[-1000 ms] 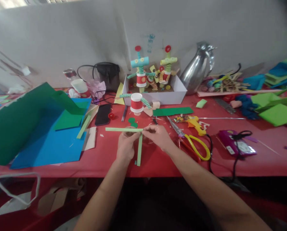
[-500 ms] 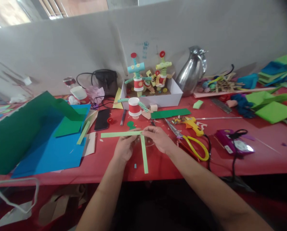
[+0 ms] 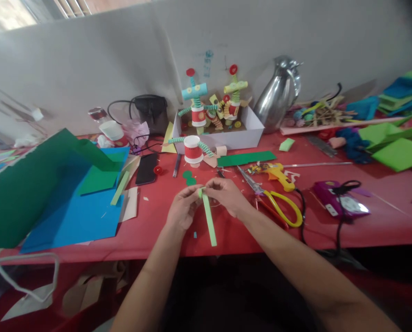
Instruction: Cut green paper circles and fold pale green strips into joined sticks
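Observation:
Between my two hands is a light green paper strip (image 3: 210, 222), pinched at its upper end. One length hangs down toward the table's front edge; the other is mostly hidden by my fingers. My left hand (image 3: 184, 205) is closed on the folded end, and my right hand (image 3: 225, 196) grips it from the right with thumb and fingers. Just beyond the hands lie green paper circles (image 3: 189, 177). A red and white paper cup (image 3: 193, 151) with coiled paper arms stands farther back. Scissors with yellow handles (image 3: 282, 210) lie right of my right hand.
A yellow glue gun (image 3: 278, 176) and a purple device (image 3: 340, 200) with cords lie to the right. Behind stand a white box (image 3: 223, 142) of paper figures and a steel jug (image 3: 278, 97). Blue card (image 3: 71, 226) and a phone (image 3: 146, 168) are at left.
The strip's length that stuck out to the left has been folded over at my fingers and no longer extends leftward. Both hands stay close together at the fold.

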`<act>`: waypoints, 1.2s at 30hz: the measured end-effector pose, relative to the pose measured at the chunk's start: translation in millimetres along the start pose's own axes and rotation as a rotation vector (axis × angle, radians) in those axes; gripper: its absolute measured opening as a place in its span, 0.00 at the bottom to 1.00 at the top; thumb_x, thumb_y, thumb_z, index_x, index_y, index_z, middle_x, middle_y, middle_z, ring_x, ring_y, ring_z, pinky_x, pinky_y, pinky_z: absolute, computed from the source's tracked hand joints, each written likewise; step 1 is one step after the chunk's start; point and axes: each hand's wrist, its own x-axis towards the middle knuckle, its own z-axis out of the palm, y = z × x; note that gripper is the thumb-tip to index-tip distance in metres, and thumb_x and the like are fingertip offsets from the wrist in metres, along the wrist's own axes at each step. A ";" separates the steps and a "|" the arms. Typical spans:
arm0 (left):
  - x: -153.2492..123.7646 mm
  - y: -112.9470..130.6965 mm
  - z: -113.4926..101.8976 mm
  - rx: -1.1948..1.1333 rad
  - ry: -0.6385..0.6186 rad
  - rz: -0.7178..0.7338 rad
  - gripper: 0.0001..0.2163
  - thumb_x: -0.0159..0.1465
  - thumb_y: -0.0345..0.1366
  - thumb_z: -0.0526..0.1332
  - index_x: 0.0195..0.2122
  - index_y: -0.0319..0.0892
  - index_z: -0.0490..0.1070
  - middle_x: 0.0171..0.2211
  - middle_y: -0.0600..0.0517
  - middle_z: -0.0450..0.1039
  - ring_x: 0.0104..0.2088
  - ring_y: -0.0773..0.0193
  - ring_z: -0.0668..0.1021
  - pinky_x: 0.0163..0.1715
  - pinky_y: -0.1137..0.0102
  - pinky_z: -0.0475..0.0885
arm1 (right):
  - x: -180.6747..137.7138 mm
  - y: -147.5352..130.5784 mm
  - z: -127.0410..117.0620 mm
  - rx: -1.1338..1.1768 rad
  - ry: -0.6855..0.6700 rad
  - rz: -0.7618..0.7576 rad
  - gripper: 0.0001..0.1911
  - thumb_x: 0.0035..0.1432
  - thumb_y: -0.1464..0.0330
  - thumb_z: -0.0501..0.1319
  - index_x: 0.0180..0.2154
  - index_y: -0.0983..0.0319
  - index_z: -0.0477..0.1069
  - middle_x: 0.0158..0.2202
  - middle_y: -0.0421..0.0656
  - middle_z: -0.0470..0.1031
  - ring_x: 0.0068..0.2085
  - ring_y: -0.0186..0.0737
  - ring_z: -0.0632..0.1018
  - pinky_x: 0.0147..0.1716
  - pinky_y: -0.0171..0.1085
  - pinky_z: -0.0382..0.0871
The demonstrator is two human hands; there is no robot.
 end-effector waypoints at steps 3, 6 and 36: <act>-1.2 0.0 0.1 0.023 -0.014 0.011 0.12 0.43 0.30 0.76 0.29 0.40 0.80 0.26 0.53 0.78 0.26 0.70 0.76 0.30 0.75 0.71 | -0.8 -0.7 0.6 -0.029 0.013 -0.012 0.14 0.44 0.60 0.71 0.26 0.60 0.69 0.23 0.34 0.67 0.24 0.31 0.69 0.23 0.33 0.67; -2.2 0.2 0.4 0.040 -0.015 0.028 0.11 0.44 0.32 0.76 0.29 0.39 0.80 0.26 0.53 0.77 0.26 0.72 0.76 0.30 0.76 0.70 | -1.2 -1.2 0.1 -0.072 0.025 -0.046 0.13 0.44 0.61 0.71 0.27 0.61 0.71 0.24 0.35 0.68 0.25 0.31 0.69 0.24 0.33 0.66; -2.7 -5.9 -9.5 0.192 0.078 0.206 0.10 0.46 0.36 0.76 0.27 0.39 0.81 0.26 0.50 0.79 0.29 0.68 0.77 0.35 0.73 0.71 | -1.3 -0.8 -0.4 -0.180 0.025 -0.156 0.11 0.48 0.60 0.69 0.30 0.61 0.76 0.28 0.40 0.77 0.32 0.40 0.77 0.33 0.38 0.71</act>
